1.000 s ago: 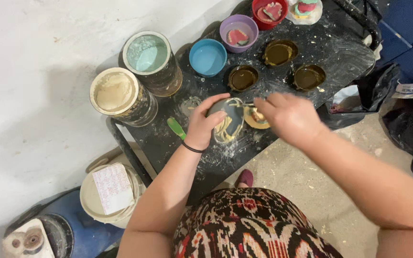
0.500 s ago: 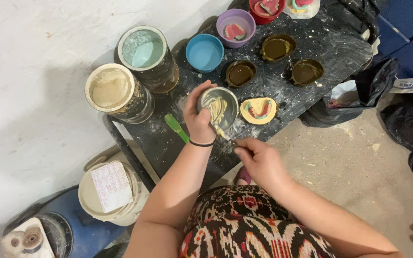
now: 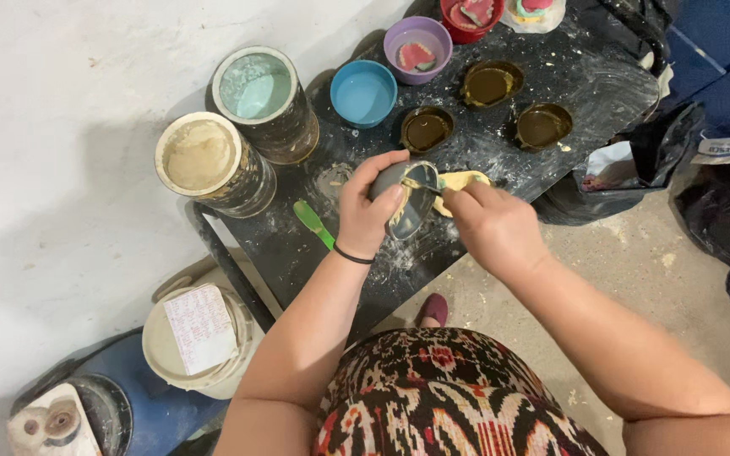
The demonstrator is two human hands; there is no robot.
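Flexible rubber-like mixing bowl [image 3: 407, 196] in the left hand [image 3: 367, 207]: dark, smooth, smeared with wet cream paste. Black tabletop [image 3: 585, 80] beneath both hands: matt, rough with dried splatter. Green plastic handle [image 3: 313, 223] beside the left wrist: smooth, glossy.

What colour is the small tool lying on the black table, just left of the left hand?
Bright green, seen in the head view.

Soft even daylight, faint shadows left of the cans, mostly sharp, slight motion blur at centre
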